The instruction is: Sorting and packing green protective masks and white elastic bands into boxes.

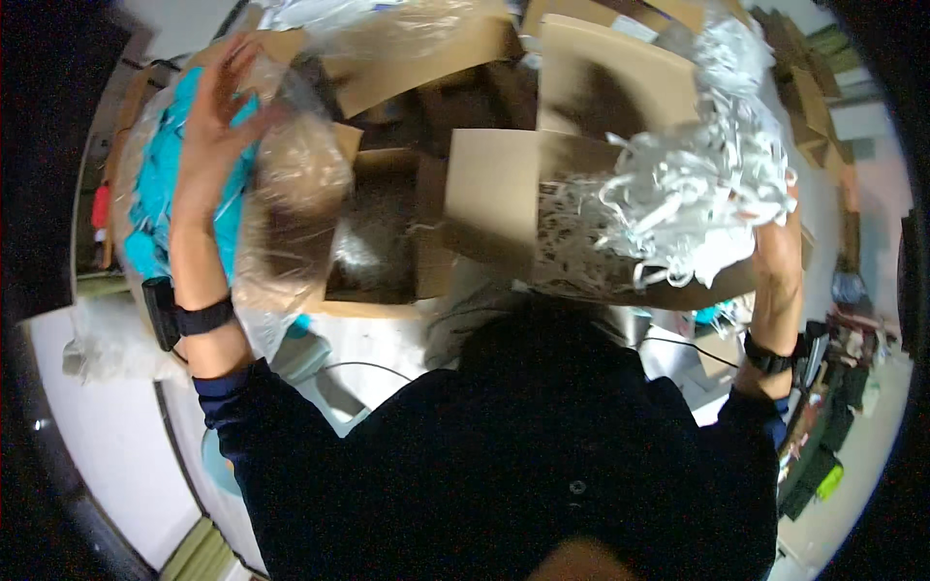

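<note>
My left hand [215, 136] is spread over a heap of teal pieces [160, 189], which look like soft fabric or plastic. They lie in a clear plastic bag [300, 174] that hangs over the edge of a cardboard box. The fingers are apart and somewhat smeared by motion, with nothing visible in them. On the other side, my right hand [778, 247] holds a big tangled bundle of white strips [693, 194], some of them looped. The bundle hides most of its fingers. Beneath the bundle stands an open cardboard box [494, 179] with many small white-and-dark pieces [576, 228] inside.
An open cardboard box [431, 213] with clear plastic in it stands between my arms. More cartons with raised flaps [591, 73] and plastic wrap [387, 29] are behind. A dark cable [373, 366] crosses near my body. Shelving with goods [823, 445] is at right.
</note>
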A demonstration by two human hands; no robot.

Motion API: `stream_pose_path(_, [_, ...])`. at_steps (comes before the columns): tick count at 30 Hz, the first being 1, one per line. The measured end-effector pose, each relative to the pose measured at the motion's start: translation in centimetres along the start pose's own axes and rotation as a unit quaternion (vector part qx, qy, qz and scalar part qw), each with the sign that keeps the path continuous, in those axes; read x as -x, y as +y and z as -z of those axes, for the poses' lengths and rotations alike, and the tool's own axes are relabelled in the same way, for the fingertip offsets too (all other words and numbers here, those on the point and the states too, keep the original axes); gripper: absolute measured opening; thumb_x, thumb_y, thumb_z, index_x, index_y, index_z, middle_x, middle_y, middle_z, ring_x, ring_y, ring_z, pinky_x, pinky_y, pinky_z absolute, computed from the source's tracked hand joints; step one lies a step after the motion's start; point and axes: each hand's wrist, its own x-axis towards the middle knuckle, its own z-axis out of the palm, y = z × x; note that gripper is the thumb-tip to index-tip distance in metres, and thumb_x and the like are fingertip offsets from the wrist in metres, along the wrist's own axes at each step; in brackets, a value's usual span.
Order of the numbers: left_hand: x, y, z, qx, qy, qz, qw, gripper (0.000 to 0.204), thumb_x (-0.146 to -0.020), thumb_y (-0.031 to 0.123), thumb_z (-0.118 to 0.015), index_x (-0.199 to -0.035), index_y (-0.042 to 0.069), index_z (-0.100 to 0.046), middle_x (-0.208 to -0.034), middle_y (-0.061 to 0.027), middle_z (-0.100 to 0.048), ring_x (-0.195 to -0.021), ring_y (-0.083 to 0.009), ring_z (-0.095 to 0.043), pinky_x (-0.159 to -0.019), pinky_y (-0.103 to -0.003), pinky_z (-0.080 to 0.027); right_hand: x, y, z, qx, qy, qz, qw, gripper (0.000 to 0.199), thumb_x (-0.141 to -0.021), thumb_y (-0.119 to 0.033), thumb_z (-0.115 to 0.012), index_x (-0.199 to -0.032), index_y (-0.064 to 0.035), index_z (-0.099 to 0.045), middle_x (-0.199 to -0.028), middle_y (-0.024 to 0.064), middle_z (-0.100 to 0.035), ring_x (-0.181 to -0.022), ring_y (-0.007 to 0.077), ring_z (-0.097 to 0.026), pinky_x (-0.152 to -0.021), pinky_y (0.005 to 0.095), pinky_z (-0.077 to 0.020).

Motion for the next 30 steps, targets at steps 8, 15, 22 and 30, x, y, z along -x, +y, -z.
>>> stream_pose_path(8, [-2.2, 10.9, -24.0, 0.167, -0.224, -0.159, 0.947, 0.112, -0.066, 0.031, -0.088, -0.149, 0.004, -0.018, -0.144, -0.0258, -0.038, -0.132, -0.0341, -0.041, -0.111, -0.04, -0.034, -4.2, -6.9, 6.3, -0.211, -0.049, 0.046, 0.975, 0.051, -0.082, -0.028, -0.063, -0.124, 0.0006, -0.055, -0.113, 0.0169, -0.065, -0.1, 0.027, -0.066, -0.086, 0.0421, -0.0558])
stream_pose_path(15, [-0.5, 13.2, -30.3, 0.417, -0.36, 0.162, 0.819, 0.026, -0.097, 0.017, -0.05, -0.114, 0.0, -0.061, -0.094, -0.0099, -0.069, -0.084, -0.0206, -0.069, -0.081, -0.032, -0.053, -5.9, -7.8, 9.2, -0.312, -0.117, 0.065, 0.941, 0.046, -0.081, -0.021, -0.057, -0.121, 0.0011, -0.058, -0.118, 0.0149, -0.064, -0.102, 0.023, -0.064, -0.091, 0.037, -0.0528])
stream_pose_path(22, [-0.6, 14.6, -28.7, 0.711, -0.24, 0.21, 0.626, 0.053, -0.095, 0.041, -0.057, -0.131, 0.004, -0.047, -0.115, -0.0113, -0.059, -0.106, -0.027, -0.06, -0.089, -0.047, -0.054, -2.6, -0.6, 4.4, -0.224, -0.202, -0.085, 0.95, 0.05, -0.094, -0.037, -0.054, -0.131, -0.0032, -0.052, -0.128, 0.0096, -0.058, -0.114, 0.0209, -0.058, -0.098, 0.0381, -0.0473])
stream_pose_path(30, [0.0, 16.8, -32.8, 0.427, -0.213, 0.157, 0.864, 0.035, -0.084, 0.01, -0.071, -0.117, 0.003, -0.06, -0.103, -0.0051, -0.066, -0.089, -0.0157, -0.064, -0.074, -0.029, -0.055, -1.1, -0.7, 0.0, -0.296, -0.308, -0.171, 0.888, 0.03, -0.088, -0.035, -0.062, -0.103, -0.0091, -0.064, -0.103, 0.0053, -0.066, -0.093, 0.0175, -0.063, -0.087, 0.0377, -0.0499])
